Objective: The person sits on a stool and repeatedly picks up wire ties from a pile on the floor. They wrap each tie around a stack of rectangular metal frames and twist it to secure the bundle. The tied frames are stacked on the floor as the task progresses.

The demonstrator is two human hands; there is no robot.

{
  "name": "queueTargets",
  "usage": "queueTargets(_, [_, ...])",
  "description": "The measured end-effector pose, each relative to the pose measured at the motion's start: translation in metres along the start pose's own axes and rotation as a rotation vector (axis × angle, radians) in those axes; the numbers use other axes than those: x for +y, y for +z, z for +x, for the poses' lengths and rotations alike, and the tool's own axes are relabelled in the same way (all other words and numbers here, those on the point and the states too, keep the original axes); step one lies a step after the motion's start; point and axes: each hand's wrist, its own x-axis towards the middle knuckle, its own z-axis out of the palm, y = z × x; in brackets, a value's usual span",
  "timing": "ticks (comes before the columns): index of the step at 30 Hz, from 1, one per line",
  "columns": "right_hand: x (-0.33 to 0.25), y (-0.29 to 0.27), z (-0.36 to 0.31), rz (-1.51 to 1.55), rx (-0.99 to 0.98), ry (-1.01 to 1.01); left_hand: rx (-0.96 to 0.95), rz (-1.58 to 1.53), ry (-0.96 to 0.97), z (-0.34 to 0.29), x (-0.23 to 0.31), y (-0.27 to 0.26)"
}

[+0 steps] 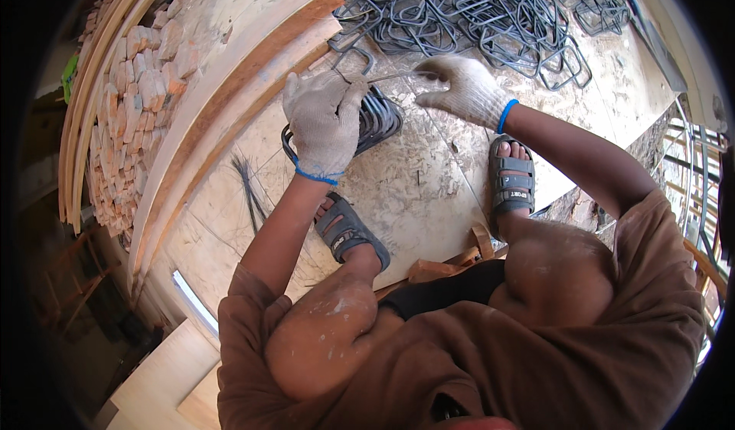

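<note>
My left grip [325,120]: pinching wire [390,76]
My right grip [468,93]: I can't tell
Stack [380,116]: gathered, tying seemingly unfinished
Pile [528,22]: untied

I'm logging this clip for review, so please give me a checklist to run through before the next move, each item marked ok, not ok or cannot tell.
1. Hands covered: ok; left hand and right hand both wear pale gloves with blue cuffs.
2. Grip on the thin rod between the hands: cannot tell; fingers hide its ends.
3. Bent-bar bundle gathered together: ok; it lies close-packed by the left hand.
4. Feet clear of that bundle: ok; floor shows between it and both sandals.
5. Toes protected: not ok; the sandals are open-toed.
6. Loose wires apart from the bundle: ok.
</note>
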Motion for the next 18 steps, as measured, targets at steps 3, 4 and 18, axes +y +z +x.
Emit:
queueTargets(3, [0.02,0.017,-0.022,-0.2,0.569,0.096,0.011,0.063,0.026,-0.001,0.006,-0.001])
queueTargets(4, [0.027,0.014,-0.033,-0.199,0.6,-0.027,0.01,0.074,0.027,-0.001,0.008,0.0])
queueTargets(18, [0.031,0.099,-0.03,0.022,-0.262,0.031,0.024,0.049,0.046,0.001,0.015,-0.005])
